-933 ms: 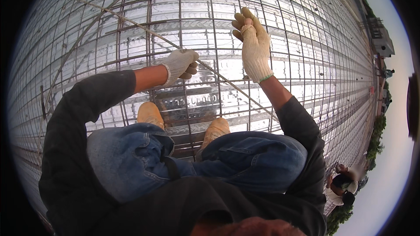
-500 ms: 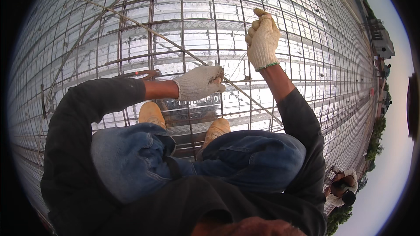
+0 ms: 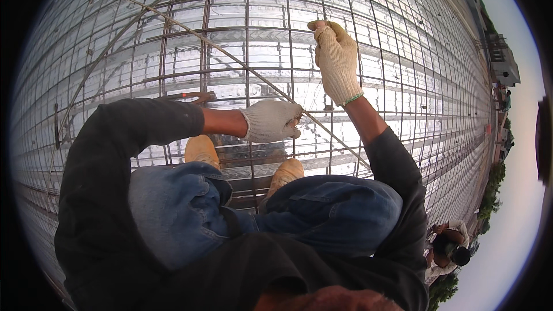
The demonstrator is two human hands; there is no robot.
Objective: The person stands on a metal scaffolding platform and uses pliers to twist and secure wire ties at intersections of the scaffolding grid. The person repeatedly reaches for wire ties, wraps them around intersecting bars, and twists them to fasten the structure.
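My left hand [image 3: 271, 121], in a pale knit glove, is closed low over the steel bar mesh [image 3: 247, 49], next to the thin diagonal rod [image 3: 222, 52]. Fine tie wires [image 3: 313, 97] run from its fingers up toward my right hand [image 3: 337, 60]. That hand is raised farther out, gloved too, with thumb and fingers pinched together on the wire. Exactly how the wire sits inside each grip is hidden by the gloves. Beyond my left forearm a rusty pincer-like tool [image 3: 199, 97] with an orange-red mark lies on the bars.
Shiny ribbed metal decking [image 3: 340, 132] shows under the mesh. My tan boots [image 3: 201, 151] stand among the bars, below my bent knees. At the lower right another person [image 3: 449, 250] is bent over. A pale building [image 3: 504, 63] and trees stand along the far right edge.
My right hand has swung leftward and slightly nearer, its wrist turning. My left hand has shifted a little to the right and nearer. Both stay closed.
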